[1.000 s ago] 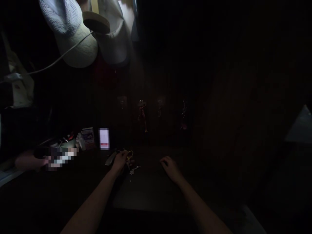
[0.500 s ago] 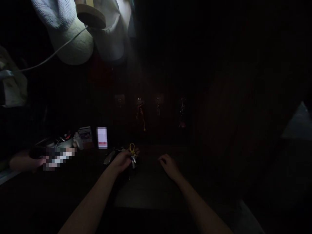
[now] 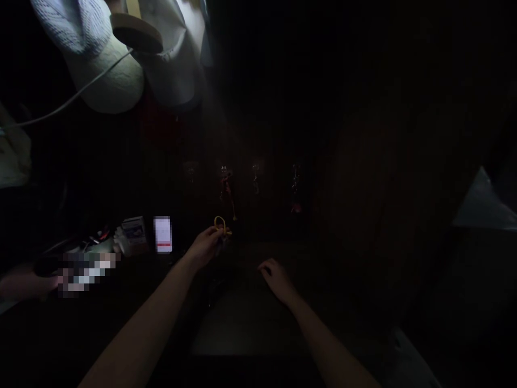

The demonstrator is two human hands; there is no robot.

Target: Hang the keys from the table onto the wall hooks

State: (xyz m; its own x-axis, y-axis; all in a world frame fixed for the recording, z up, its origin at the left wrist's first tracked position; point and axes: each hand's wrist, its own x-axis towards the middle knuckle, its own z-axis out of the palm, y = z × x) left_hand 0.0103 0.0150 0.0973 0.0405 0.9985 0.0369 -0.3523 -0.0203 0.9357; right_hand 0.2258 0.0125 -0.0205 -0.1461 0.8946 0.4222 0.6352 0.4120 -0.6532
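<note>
My left hand [image 3: 207, 246] is closed around a bunch of keys [image 3: 221, 247], raised above the dark tabletop. A yellow loop [image 3: 219, 221] on the bunch stands up over my fingers. The keys are dim and partly hidden by the hand. To the right, my right hand [image 3: 278, 277] is low over the tabletop [image 3: 238, 323], its fingers curled inward with nothing visible in them. Ahead of the hands, a reddish hanging item with a yellow end [image 3: 229, 196] hangs from a wall hook.
More small items hang on hooks, including one with a pink part [image 3: 296, 206]. A lit, pixelated screen [image 3: 163, 234] stands at the left beside a small box [image 3: 134, 234]. Caps [image 3: 109, 81] and a round wooden piece [image 3: 137, 33] with a white cable [image 3: 72, 99] are overhead left.
My left hand has lifted the keys upward and forward from the tabletop and turned, closing around them. My right hand stays curled in about the same place. The view has shifted slightly.
</note>
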